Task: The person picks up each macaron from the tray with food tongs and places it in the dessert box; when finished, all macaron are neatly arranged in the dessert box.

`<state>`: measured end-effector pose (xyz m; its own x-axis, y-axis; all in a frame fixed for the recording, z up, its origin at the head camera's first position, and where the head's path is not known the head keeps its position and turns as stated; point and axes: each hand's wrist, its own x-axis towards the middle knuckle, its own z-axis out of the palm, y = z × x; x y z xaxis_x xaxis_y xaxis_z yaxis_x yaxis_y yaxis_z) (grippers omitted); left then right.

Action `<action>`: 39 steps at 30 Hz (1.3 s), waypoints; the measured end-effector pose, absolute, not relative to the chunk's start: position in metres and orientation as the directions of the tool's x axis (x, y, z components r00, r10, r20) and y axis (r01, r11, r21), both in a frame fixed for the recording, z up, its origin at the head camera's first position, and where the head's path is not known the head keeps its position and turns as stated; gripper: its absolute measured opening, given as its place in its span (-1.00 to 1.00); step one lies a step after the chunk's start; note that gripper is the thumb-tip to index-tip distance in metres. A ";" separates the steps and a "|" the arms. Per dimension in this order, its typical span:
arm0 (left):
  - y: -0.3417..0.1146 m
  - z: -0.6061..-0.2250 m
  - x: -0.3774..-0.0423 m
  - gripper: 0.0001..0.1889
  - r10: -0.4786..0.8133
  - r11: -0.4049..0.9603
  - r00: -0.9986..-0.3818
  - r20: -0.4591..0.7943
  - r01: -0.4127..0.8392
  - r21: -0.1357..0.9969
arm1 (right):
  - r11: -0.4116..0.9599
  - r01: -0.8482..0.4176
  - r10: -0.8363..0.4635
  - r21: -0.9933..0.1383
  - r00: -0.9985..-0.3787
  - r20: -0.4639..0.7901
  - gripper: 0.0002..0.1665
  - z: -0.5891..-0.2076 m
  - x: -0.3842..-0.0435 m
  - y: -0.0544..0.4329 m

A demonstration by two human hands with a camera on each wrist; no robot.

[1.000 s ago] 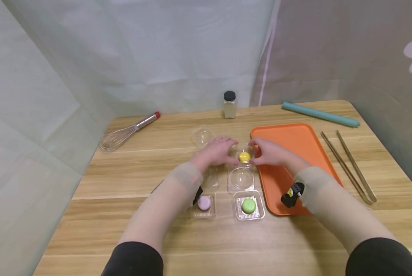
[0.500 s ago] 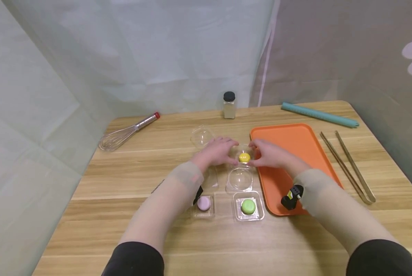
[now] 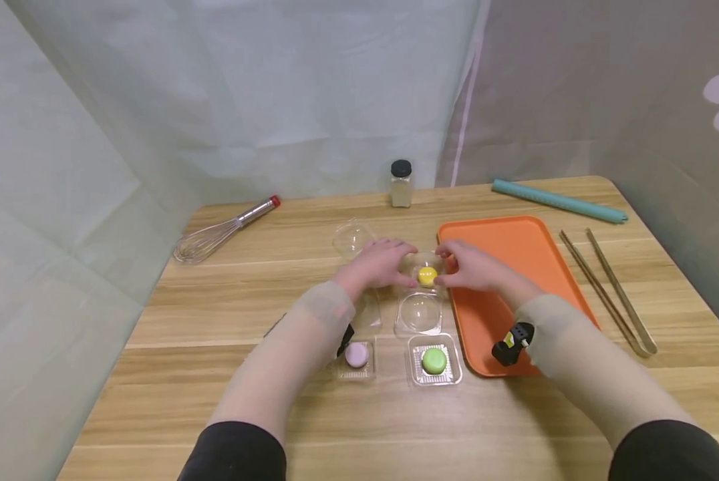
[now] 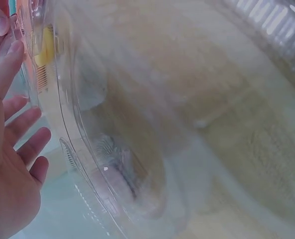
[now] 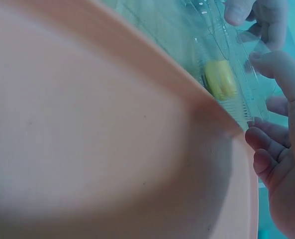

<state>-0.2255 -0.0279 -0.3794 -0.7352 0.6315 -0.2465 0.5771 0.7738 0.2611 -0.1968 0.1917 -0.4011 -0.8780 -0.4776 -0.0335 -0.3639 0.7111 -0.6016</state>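
Between the fingertips of both hands is a clear plastic box [image 3: 424, 260] with a yellow macaron [image 3: 427, 276] inside. My left hand [image 3: 380, 264] holds its left side, thumb nearer me and fingers behind. Opposite it, my right hand [image 3: 470, 266] grips the right side in the same way. In the right wrist view, fingertips touch a clear flap beside the yellow macaron [image 5: 220, 79]. Closer to me, a green macaron [image 3: 434, 361] and a light purple macaron [image 3: 356, 355] sit in uncovered clear boxes. What lies under the left hand is partly hidden.
An orange tray [image 3: 504, 230] lies beneath the right forearm. Clear domed lids [image 3: 419, 312] lie around the boxes. Tongs [image 3: 621, 294] and a teal rod [image 3: 558, 200] are at the right. A whisk [image 3: 224, 230] lies at the left, and a black-capped jar [image 3: 401, 184] stands behind.
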 end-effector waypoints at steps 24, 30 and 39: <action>-0.026 -0.383 -0.227 -0.20 0.662 0.749 -0.702 -0.263 0.616 0.242 | 0.746 -0.412 -0.514 -0.522 -0.855 -0.060 -0.20 -0.401 -0.187 0.194; -0.028 -0.382 -0.226 -0.19 0.645 0.764 -0.718 -0.261 0.597 0.246 | 0.740 -0.419 -0.519 -0.526 -0.853 -0.051 -0.19 -0.402 -0.190 0.192; -0.032 -0.382 -0.226 -0.18 0.625 0.780 -0.735 -0.261 0.575 0.248 | 0.736 -0.448 -0.539 -0.507 -0.841 -0.039 -0.24 -0.405 -0.198 0.190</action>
